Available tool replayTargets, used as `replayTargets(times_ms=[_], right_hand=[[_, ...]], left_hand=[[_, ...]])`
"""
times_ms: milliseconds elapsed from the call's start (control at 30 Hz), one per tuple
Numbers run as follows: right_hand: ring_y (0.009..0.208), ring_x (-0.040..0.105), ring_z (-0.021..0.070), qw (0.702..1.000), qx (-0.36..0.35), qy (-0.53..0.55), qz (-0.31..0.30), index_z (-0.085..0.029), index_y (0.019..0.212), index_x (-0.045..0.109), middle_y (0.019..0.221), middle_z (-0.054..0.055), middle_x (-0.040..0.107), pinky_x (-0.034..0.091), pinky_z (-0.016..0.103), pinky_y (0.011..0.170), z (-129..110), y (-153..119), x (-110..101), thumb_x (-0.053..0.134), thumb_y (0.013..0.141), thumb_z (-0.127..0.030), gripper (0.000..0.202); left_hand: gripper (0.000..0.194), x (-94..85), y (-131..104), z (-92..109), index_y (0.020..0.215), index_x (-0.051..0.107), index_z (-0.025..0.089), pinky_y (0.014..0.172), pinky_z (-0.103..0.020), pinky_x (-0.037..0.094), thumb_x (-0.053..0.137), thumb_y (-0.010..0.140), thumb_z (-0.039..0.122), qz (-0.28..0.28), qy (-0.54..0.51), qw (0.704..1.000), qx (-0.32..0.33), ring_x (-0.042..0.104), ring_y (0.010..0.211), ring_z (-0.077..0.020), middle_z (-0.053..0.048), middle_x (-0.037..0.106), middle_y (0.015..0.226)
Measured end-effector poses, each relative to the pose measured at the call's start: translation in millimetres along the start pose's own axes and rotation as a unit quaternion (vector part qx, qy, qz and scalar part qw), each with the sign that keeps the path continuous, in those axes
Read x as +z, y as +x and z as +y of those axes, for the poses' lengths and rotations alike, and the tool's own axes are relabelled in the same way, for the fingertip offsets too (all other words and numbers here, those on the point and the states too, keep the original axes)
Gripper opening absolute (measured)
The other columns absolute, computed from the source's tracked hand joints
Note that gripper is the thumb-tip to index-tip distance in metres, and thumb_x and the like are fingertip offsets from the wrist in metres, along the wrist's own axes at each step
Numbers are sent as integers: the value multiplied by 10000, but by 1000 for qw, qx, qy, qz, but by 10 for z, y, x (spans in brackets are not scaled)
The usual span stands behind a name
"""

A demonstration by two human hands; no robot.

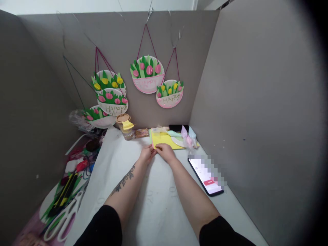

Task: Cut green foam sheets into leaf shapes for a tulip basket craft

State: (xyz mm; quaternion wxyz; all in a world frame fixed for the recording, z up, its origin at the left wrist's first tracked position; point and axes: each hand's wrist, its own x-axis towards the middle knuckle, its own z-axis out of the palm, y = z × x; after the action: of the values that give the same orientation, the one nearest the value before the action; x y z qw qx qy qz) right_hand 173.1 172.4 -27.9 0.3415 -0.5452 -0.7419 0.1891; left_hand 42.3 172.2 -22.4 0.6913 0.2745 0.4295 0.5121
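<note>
Flower baskets [148, 84] made of paper plates, with pink and yellow tulips [149, 70], hang against a grey partition [164, 34]; some read HAPPY. A lidded takeaway cup [127, 133] stands upright near those at left. At right, a phone [202, 174] lies with its screen lit. At lower left, white-handled scissors [77, 201] lie beside a black-and-yellow cutter [63, 198].

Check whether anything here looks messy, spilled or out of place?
The heap on the left looks messy: white scissors and a black-and-yellow tool lie jumbled there, unlike the neater table. Nothing seems odd around the left hand or right hand; no spill shows.
</note>
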Motion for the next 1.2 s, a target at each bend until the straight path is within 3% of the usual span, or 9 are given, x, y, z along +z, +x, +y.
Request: replayTargets(times_ms=[300,600,733,867,1200], right_hand=[[928,642,176,999,19,-11,32,-232,950,726,985,38,727,460,267,852,-22,-20,-11,521,875,-213,219],[1002,592,183,999,6,-35,36,-209,1031,688,1064,54,696,416,249,870,-13,-8,13,579,823,-198,235],[858,599,171,995,44,-57,71,-190,929,685,920,64,701,402,238,758,0,12,-2,463,893,-207,225],[780,580,160,993,58,-69,76,-187,859,678,850,50,690,364,227,684,18,20,-12,466,907,-257,228],[847,603,180,996,41,-61,49,-188,944,698,921,62,702,398,247,731,40,6,-17,526,861,-219,193]], left_hand=[[126,-14,19,-8,875,604,118,654,-230,527,504,827,59,1,1,1000,-3,606,588,-90,-59,651,730],[320,16,-25,-4,1023,592,112,698,-275,527,523,732,-3,21,4,1000,10,651,707,-137,-97,680,853],[288,-23,-55,-45,958,606,121,725,-241,497,538,706,0,91,12,994,63,642,828,-136,-110,657,998],[323,-105,-77,-40,986,573,162,707,-203,464,578,695,23,169,20,980,99,609,863,-115,-85,618,1082],[458,-2,-174,44,1075,498,182,671,-246,488,642,664,40,130,-6,990,45,613,704,-118,-43,611,893]])
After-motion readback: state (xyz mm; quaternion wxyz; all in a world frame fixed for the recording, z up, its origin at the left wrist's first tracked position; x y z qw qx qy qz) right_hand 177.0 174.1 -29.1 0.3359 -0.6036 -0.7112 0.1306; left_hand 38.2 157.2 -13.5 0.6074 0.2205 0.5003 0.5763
